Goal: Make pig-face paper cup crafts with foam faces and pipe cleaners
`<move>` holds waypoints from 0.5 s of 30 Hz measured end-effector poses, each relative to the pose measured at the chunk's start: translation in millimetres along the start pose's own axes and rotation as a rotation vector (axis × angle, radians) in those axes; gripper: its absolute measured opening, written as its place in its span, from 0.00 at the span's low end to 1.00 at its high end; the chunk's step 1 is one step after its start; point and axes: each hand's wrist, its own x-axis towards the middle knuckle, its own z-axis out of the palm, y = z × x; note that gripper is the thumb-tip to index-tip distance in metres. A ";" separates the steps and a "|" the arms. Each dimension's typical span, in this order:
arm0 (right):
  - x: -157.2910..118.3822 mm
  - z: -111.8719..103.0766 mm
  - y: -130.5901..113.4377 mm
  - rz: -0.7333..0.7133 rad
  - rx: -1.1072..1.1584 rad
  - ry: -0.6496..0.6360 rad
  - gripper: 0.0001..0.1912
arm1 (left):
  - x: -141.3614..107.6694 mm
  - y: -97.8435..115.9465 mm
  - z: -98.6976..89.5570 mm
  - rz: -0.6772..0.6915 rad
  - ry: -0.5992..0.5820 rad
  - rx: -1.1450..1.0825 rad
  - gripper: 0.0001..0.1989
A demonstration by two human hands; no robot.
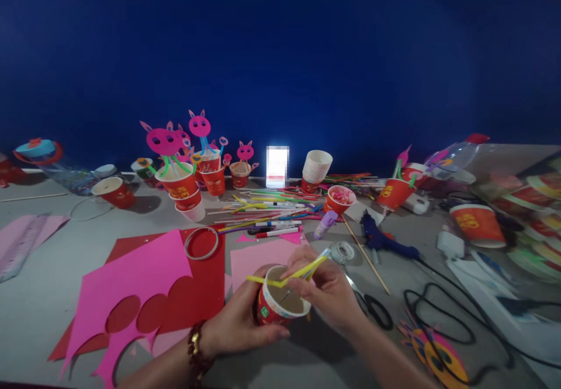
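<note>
A red paper cup (274, 313) with a white inside is tilted toward me near the front of the table. My left hand (243, 316) is wrapped round its left side, thumb along the bottom. Over the cup's opening, my right hand (324, 284) pinches yellow straws or pipe cleaners (302, 272). One yellow piece crosses the rim to the left; a pale stick pokes up past the right fingers. A thin dark rod shows inside the cup. Pink paper (263, 257) lies just behind the cup.
Cut magenta paper (131, 272) lies on red paper (214, 278) at left. Pink-faced cup figures (177, 179) stand behind. Markers (276, 207) and stacked cups (316, 167) are at the back. Scissors (379, 313), a glue gun (385, 240) and its black cord (442, 287) lie at right.
</note>
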 end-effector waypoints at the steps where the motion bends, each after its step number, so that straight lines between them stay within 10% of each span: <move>1: -0.1 1.5 -0.8 -0.004 0.002 -0.009 0.16 | 0.1 0.2 0.2 -0.006 -0.008 -0.001 0.38; 15: -1.0 0.8 0.4 0.067 0.086 -0.140 0.15 | -0.9 -0.4 -0.9 -0.011 -0.055 0.049 0.42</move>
